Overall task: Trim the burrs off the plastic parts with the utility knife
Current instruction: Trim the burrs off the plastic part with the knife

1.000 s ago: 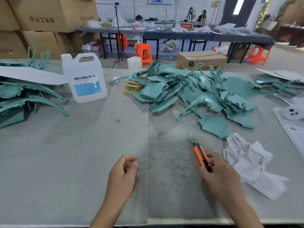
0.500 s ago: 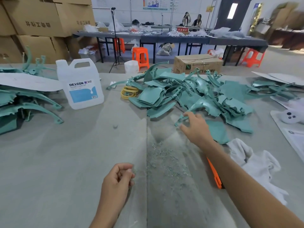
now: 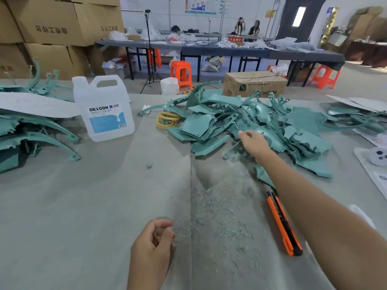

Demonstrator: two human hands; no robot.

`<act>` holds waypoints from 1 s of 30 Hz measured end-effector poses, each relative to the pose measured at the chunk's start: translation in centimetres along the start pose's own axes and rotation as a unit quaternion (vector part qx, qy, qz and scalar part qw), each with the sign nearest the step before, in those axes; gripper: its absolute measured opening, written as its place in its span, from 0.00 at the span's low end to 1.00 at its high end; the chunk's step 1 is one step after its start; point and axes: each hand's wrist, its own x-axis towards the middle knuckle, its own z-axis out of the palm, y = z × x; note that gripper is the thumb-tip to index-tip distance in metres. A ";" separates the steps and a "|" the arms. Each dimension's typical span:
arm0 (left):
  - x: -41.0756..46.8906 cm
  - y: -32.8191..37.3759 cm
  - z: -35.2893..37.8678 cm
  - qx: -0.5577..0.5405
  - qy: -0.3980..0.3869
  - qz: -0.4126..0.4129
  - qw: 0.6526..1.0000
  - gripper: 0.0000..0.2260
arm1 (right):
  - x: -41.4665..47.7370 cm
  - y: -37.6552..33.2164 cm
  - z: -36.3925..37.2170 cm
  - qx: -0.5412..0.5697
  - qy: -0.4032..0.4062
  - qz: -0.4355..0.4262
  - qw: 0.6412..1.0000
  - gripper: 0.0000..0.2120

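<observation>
Right hand: on plastic parts heap, centre-right; blur hides whether your fingers clamp | left hand: loosely curled, empty, bottom centre | utility knife: lying lower right | parts likely light, stiff, ragged-edged; grip a smooth rib.

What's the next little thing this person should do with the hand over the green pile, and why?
Probably close the right hand on one part from the teal pile and draw it nearer. The utility knife lies unheld on the table and the left hand holds nothing, so no part is ready to trim.
</observation>
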 end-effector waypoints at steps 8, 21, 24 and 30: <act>0.1 0.0 0.0 0.016 -0.002 -0.005 1.000 0.10 | -5.8 -6.3 -5.8 0.210 0.112 -0.141 0.961 0.23; 1.0 5.5 -2.5 -0.119 0.043 -0.079 0.989 0.13 | -21.0 -8.9 -7.7 0.481 -0.145 -0.160 0.850 0.29; 1.1 7.9 -4.0 -0.129 0.051 -0.054 0.989 0.24 | -22.1 -8.5 -6.2 0.495 -0.177 -0.093 0.845 0.32; -0.3 9.5 -5.1 -0.197 -0.120 -0.070 0.971 0.07 | -22.4 -6.6 -3.2 0.454 -0.226 -0.010 0.862 0.31</act>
